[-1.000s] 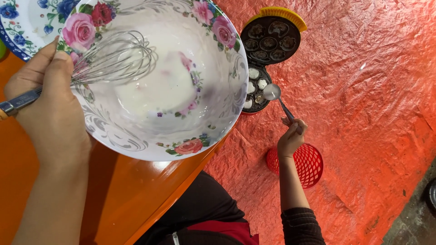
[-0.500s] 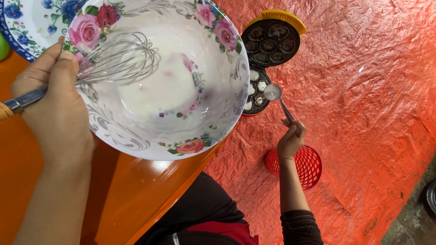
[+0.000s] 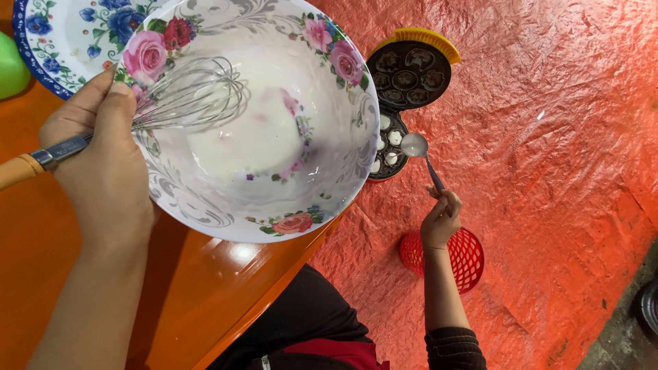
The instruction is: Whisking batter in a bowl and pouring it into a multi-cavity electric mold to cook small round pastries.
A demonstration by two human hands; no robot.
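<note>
My left hand [image 3: 103, 178] grips the rim of a large white bowl [image 3: 226, 205] with pink roses, thumb inside, and pins a wire whisk [image 3: 192, 96] against it by its handle. The bowl is tilted, and thin white batter [image 3: 253, 130] pools inside. Below, past the table edge, my right hand [image 3: 442, 219] holds a metal spoon [image 3: 415, 144] over a round dark mould pan [image 3: 387, 151]. Several of the pan's cups hold white batter. Its hinged lid [image 3: 410, 72], with a yellow rim, lies open beyond it.
The bowl rests over a glossy orange table [image 3: 205, 294]. A blue-flowered plate [image 3: 62, 41] and a green object [image 3: 10, 68] sit at the top left. On the floor lies a crinkled orange-red sheet [image 3: 548, 151] with a red mesh basket [image 3: 462, 260] under my right wrist.
The bowl and my left hand have shifted only slightly. My right hand keeps the spoon over the mould pan, almost still.
</note>
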